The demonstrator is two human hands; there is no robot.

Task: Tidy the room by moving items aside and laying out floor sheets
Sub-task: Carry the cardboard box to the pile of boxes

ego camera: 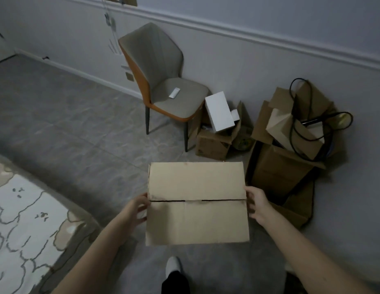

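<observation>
A closed tan corrugated cardboard box (197, 203) is held out in front of the person, above the grey floor (82, 132), its top flaps meeting in a dark seam across the middle. The left hand (137, 211) grips the box's left side and the right hand (257, 205) its right side, fingers curled round the edges at about seam height; a grasp from both sides probably keeps the load level and balanced while it is carried. Ahead and to the right, against the pale wall, sits a heap of open brown cardboard boxes (284, 145) with a black cable (295, 128) looped over them, and a white rectangular box (218, 111) leans in a smaller carton. That cluster looks like the place for set-aside items, so the held box is likely headed there. A grey-and-orange upholstered chair (163, 81) stands beside the pile with a small white remote (174, 92) on its seat. A cream patterned rug (23, 225) lies at lower left
</observation>
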